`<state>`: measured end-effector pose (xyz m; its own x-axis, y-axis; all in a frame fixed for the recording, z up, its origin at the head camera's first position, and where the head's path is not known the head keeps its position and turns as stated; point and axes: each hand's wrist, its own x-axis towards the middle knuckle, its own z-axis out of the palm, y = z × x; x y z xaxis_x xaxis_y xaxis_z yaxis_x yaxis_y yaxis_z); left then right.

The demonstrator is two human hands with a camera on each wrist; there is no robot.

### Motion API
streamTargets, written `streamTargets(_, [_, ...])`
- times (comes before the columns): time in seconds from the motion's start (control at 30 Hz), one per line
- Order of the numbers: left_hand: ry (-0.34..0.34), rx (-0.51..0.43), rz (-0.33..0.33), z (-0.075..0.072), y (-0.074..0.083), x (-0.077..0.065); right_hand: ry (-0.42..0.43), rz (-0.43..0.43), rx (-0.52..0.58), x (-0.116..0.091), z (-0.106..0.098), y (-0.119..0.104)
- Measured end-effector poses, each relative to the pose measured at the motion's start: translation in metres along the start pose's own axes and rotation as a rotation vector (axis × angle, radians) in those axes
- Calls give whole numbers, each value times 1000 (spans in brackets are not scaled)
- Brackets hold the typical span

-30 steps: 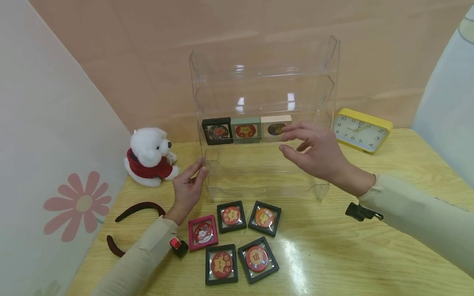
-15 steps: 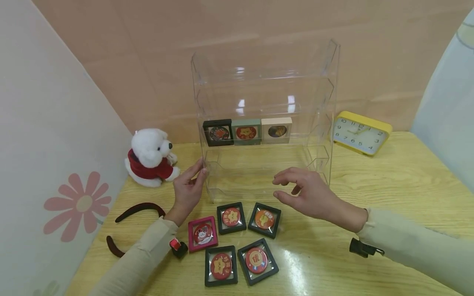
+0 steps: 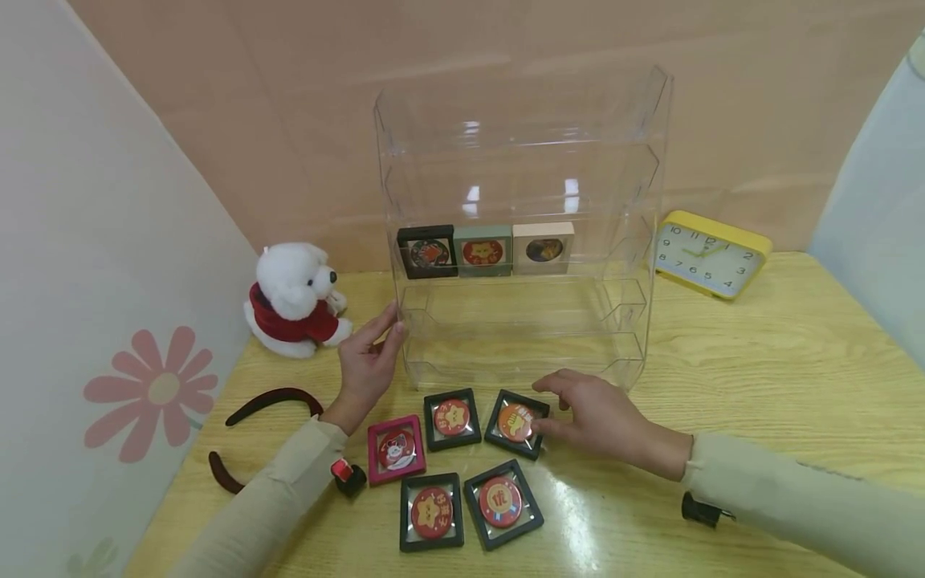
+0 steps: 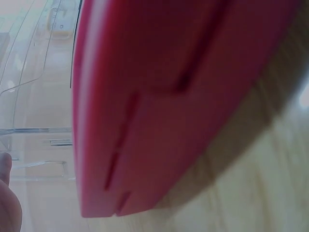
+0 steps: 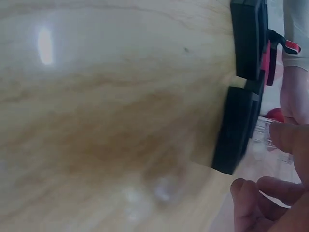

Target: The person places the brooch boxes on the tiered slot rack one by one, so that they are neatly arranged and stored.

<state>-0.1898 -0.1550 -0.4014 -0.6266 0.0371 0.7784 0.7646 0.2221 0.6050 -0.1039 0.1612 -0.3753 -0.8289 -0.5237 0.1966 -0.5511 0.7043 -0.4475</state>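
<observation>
My left hand pinches the left side of a clear plastic display rack between thumb and fingers. A black, a green and a cream frame, each with a round picture, stand on a middle shelf. My right hand hovers by a black-framed orange badge on the table, thumb and fingers spread around its right corner. In the right wrist view the fingertips show apart from that frame's dark edge. A pink-framed badge lies below my left hand and fills the left wrist view.
More black-framed badges lie in front of the rack, one at the upper left and two nearer. A white plush dog and a dark headband are at left. A yellow clock stands right of the rack.
My right hand has come down from beside the cream frame on the shelf to the orange badge on the table. My left hand stays at the rack's side.
</observation>
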Motion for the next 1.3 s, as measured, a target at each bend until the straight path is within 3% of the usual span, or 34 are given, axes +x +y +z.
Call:
streamTargets(0.33, [4, 29, -17, 1, 3, 1, -35, 19, -15, -1, 9, 4])
streamTargets(0.57, [-2, 43, -15, 2, 31, 8, -39, 22, -28, -1, 12, 4])
streamTargets(0.67, [-7, 42, -19, 2, 33, 9, -53, 47, -37, -1, 14, 4])
streamTargets(1.17, [-11, 35, -13, 3, 33, 7, -128, 120, -93, -2, 18, 2])
streamTargets(1.3, [-3, 24, -1, 2, 22, 5, -131, 111, -73, -1, 18, 2])
